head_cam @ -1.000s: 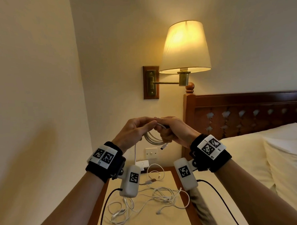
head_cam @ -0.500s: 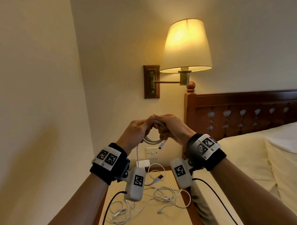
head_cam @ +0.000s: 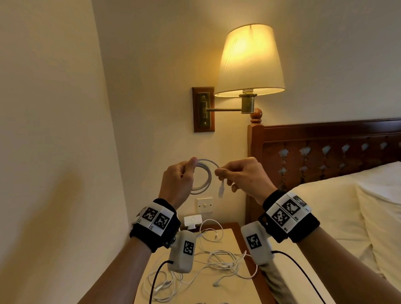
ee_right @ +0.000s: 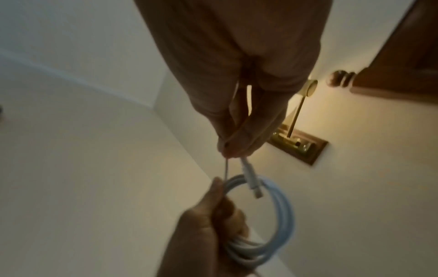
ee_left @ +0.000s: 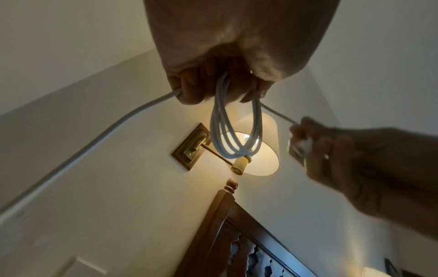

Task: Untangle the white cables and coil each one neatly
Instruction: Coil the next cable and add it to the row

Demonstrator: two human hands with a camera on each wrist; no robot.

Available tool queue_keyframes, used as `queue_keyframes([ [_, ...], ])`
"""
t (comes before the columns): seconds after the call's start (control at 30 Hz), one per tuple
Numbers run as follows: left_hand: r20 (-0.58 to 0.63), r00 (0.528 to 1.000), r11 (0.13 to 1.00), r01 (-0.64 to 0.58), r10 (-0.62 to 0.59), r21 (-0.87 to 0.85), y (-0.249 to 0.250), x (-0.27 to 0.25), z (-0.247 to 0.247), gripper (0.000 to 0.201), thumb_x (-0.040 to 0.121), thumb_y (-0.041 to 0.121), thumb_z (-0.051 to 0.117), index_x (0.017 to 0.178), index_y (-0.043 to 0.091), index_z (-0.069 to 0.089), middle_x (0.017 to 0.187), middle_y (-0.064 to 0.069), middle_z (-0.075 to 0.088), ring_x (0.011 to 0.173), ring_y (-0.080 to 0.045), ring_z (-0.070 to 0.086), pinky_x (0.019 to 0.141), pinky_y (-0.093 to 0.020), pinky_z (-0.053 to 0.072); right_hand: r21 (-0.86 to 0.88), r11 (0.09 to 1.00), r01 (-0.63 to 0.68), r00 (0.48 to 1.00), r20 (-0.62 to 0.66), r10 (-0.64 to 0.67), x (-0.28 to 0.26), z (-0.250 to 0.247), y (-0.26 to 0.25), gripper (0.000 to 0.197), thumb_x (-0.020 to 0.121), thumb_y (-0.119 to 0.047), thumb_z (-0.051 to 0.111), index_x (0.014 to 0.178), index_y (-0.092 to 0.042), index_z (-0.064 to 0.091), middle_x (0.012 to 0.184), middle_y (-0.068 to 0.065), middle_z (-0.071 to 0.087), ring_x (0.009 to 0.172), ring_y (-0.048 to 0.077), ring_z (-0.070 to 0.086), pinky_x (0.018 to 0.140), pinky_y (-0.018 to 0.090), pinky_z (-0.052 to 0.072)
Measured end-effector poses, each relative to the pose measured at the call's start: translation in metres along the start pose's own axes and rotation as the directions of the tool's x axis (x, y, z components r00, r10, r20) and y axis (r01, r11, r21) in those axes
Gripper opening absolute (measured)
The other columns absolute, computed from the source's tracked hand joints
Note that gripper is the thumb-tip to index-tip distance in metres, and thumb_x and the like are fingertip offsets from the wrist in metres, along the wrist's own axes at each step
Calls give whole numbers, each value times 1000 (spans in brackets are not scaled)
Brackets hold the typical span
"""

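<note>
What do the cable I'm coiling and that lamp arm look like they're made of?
Cable: smooth white plastic or rubber jacket, apparently; it bends into soft loops. Its plug has a white shell; the tip looks metallic. Lamp arm: brass-look metal, yellowish with a dull shine.

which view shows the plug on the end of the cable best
The head view: the plug hangs sharp and unobstructed below the right hand, beside the coil held by the left hand. The right wrist view shows it close but blurred; the left wrist view smears it.
</note>
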State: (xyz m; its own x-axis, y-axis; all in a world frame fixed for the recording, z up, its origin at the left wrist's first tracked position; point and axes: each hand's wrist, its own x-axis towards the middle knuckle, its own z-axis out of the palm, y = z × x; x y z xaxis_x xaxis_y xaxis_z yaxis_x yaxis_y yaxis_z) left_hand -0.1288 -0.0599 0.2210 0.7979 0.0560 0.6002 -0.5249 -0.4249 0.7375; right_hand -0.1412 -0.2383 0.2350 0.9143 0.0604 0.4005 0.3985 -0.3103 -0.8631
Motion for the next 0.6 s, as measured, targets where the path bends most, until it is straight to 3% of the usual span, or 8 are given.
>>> queue_keyframes([
  [0.1,-17,1000,998,-17,18,63,-8,-2,4,38,100,38,45,77,16,65,52,6,41,50,-9,35,51,-22,31,316,947,-66,997,-13,74,-5,5,-10,12,86,-11,69,93,-2,73,85,15,71,67,15,67,62,20,56],
  [0.2,-15,998,998,61,-61,13,-9,-2,5,35,101,37,43,79,22,65,53,5,41,51,-10,35,53,-25,32,422,905,-42,998,-19,55,-10,19,-13,11,86,-4,67,95,2,72,90,17,73,76,20,73,72,25,60],
  [0.27,-11,988,984,153,-154,-93,-4,-1,4,39,101,39,43,73,18,62,56,2,40,53,-11,34,57,-28,32,281,959,46,994,-111,-15,-11,31,-7,9,85,-2,69,93,-1,73,87,14,73,76,20,74,76,29,60],
  [0.33,15,968,952,251,-252,-174,5,-2,3,41,100,41,44,70,15,56,61,-1,39,57,-13,34,59,-30,31,35,984,172,964,-210,-161,-10,41,4,7,83,-4,73,89,-7,75,81,5,73,72,15,72,74,32,61],
  [0.4,52,947,920,321,-318,-224,11,-4,3,40,99,43,45,70,17,55,65,-1,42,63,-15,37,63,-31,32,-195,944,266,925,-224,-307,-9,46,13,8,80,-12,77,87,-15,77,80,-4,72,71,11,68,70,34,60],
  [0.5,86,922,876,386,-377,-289,12,-7,0,39,97,46,46,70,20,56,67,0,46,66,-17,39,68,-34,34,-494,832,253,881,-239,-409,-9,42,13,8,79,-31,78,79,-25,74,82,-13,66,80,9,55,65,28,46],
  [0.6,126,907,839,420,-403,-346,13,-7,-3,38,97,47,45,72,20,55,63,3,44,64,-16,38,69,-35,33,-532,790,305,838,-246,-488,-4,40,13,21,78,-29,78,72,-23,59,85,-10,53,82,11,46,62,21,33],
])
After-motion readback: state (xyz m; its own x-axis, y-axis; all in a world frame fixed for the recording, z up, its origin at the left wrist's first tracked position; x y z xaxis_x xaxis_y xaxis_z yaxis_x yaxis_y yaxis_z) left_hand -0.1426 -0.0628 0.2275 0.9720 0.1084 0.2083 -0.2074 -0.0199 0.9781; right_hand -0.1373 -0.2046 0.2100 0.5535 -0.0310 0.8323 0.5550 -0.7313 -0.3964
